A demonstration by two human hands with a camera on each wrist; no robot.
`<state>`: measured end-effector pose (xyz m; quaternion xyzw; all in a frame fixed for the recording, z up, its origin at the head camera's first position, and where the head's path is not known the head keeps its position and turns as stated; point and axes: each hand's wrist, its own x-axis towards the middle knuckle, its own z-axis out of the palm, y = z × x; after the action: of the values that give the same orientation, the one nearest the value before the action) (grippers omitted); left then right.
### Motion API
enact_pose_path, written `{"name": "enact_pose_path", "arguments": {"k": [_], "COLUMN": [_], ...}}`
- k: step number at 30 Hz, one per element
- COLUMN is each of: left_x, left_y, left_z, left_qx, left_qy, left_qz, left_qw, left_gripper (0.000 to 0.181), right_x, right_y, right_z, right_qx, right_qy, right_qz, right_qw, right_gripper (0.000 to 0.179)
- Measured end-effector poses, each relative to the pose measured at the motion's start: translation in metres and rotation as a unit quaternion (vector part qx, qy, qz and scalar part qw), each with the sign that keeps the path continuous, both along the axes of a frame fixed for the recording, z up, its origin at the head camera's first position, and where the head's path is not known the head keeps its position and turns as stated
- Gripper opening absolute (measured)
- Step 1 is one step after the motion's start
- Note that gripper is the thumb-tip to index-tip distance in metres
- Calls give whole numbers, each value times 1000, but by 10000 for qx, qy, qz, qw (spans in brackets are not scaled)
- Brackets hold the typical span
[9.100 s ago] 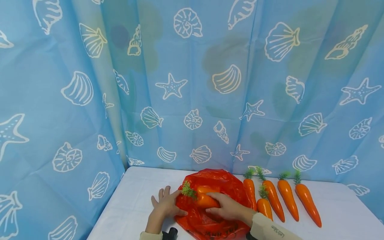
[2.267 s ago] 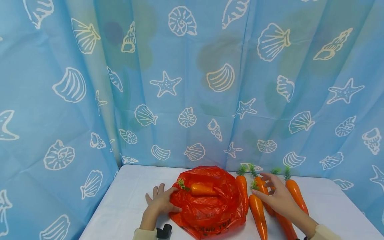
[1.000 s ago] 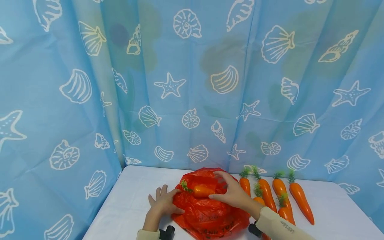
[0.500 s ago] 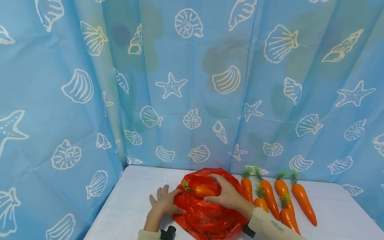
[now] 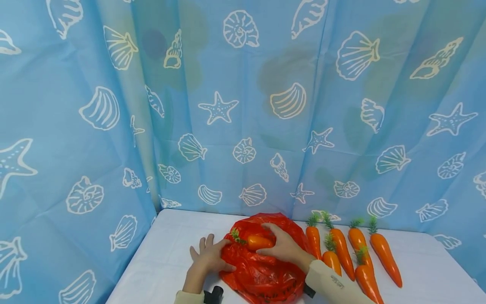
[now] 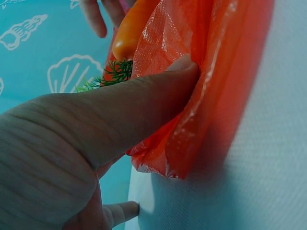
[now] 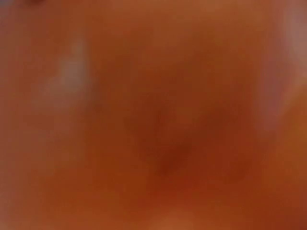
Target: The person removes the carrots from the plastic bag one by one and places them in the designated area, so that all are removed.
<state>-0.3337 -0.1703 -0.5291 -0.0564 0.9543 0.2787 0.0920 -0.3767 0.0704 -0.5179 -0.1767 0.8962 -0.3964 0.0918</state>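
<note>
A crumpled red plastic bag (image 5: 262, 270) lies on the table with an orange toy carrot (image 5: 259, 242) in its mouth, leafy green top to the left. My left hand (image 5: 209, 257) spreads its fingers at the bag's left rim. In the left wrist view its thumb (image 6: 110, 110) presses into a fold of the bag (image 6: 168, 139). My right hand (image 5: 284, 246) reaches over the bag, fingers above and thumb below the carrot's right end. The left wrist view shows a gap between those fingers and the carrot (image 6: 128, 36). Red and orange blur fills the right wrist view.
Several toy carrots (image 5: 386, 259) lie on the table right of the bag, green tops toward the back. One carrot (image 5: 368, 283) overlaps another at the front. White table (image 5: 174, 236) borders a blue shell-print curtain (image 5: 243, 126).
Earlier my right hand held a carrot at the bag, then was over the carrots at right, where one more lies now. It has since returned to the bag, fingers drawing closer around the carrot.
</note>
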Motion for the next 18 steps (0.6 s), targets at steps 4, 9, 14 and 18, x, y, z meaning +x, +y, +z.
{"name": "enact_pose_path", "arguments": {"k": [4,9,14,18], "left_x": [0,0,0,-1], "left_y": [0,-1,0,0], "left_z": [0,0,-1,-1], "left_qx": [27,-9,-59,-8], "left_qy": [14,1,27,32], "left_qz": [-5,21,1,-1], "left_qw": [10000,10000,10000,10000], "left_gripper": [77,78,77,76], "right_x": [0,2,4,4], "right_y": [-1,-3,-4,-3], "right_z": [-6,-13,-15,-15], "right_qx": [47,363,903,1086], "right_qy": [-178,-79,254,308], "right_qz": [102,223,339,364], "right_qw": [9998,9991,9950,9929], "right_gripper": [84,76,64,63]}}
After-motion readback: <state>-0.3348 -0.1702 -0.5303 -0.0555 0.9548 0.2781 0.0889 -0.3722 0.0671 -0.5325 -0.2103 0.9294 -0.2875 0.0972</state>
